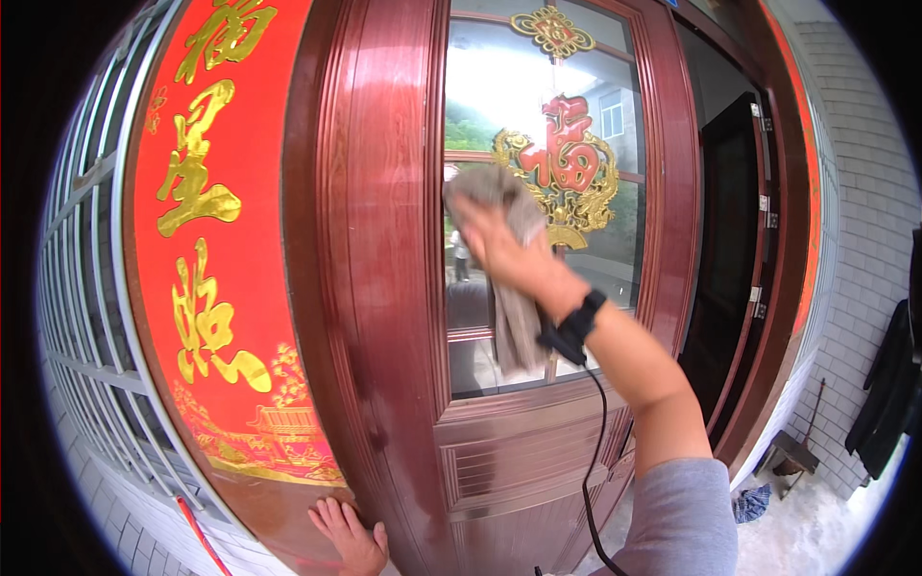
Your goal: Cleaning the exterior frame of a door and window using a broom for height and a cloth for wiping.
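Observation:
My right hand (504, 248) presses a grey-brown cloth (522, 324) against the glass pane (468, 302) of a reddish-brown door (374, 216). The cloth is bunched under the fingers and its lower part hangs down; hand and cloth are a little blurred. Just to the right of them is a red and gold character ornament (565, 151) on the glass. My left hand (349, 536) rests with spread fingers against the brown door frame (288, 515), below a red banner (216, 288) with gold characters. A black band with a cable (601, 432) is on my right wrist.
A smaller gold knot ornament (553, 32) is higher on the glass. Right of the door, a dark doorway (727, 216) stands open with hinges along its edge. Metal window bars (90, 245) and a red stick (202, 536) are at left. Dark clothing (882, 389) hangs at right, above a checked cloth (753, 504).

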{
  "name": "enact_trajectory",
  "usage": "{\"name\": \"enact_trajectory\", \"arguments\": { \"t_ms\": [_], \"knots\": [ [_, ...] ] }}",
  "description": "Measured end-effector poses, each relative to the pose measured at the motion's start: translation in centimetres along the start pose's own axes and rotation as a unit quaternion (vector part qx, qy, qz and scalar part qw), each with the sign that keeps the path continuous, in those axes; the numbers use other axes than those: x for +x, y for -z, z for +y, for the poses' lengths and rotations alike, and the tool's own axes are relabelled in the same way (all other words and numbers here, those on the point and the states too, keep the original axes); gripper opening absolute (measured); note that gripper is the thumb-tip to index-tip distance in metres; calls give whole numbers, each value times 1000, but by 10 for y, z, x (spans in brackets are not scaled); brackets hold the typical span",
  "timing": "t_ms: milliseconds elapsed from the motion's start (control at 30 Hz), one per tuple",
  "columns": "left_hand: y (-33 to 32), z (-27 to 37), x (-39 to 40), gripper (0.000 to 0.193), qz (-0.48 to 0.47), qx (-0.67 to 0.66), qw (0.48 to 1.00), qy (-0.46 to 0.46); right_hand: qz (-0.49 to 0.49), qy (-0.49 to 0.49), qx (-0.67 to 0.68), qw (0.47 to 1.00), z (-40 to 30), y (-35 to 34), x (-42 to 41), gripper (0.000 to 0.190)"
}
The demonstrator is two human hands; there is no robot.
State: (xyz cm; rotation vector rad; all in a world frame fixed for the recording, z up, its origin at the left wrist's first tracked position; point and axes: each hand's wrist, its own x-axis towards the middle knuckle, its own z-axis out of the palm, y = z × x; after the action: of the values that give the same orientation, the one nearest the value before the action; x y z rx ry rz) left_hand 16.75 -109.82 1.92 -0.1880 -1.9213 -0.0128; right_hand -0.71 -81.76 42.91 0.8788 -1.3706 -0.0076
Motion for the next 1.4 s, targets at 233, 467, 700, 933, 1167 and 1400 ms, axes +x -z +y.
{"name": "enact_trajectory", "arguments": {
  "t_ms": [233, 467, 700, 933, 1167, 1400],
  "knots": [
    [8, 43, 27, 73, 12, 15, 989, 148, 50, -98, -77, 991, 133, -21, 132, 44],
    [-16, 28, 17, 61, 66, 99, 985, 129, 89, -218, -121, 964, 238, 25, 123, 54],
    [-20, 32, 25, 59, 78, 106, 985, 115, 89, -174, -213, 957, 216, 54, -37, 47],
    [-22, 25, 17, 65, 74, 93, 988, 97, -55, -170, -42, 983, 44, 47, -192, 49],
    [-16, 18, 8, 68, 55, 91, 989, 101, 32, -89, -83, 992, 195, 25, -32, 43],
    [-29, 17, 5, 63, 78, 88, 987, 106, 74, -213, -218, 950, 253, 45, 68, 40]
  ]
}}
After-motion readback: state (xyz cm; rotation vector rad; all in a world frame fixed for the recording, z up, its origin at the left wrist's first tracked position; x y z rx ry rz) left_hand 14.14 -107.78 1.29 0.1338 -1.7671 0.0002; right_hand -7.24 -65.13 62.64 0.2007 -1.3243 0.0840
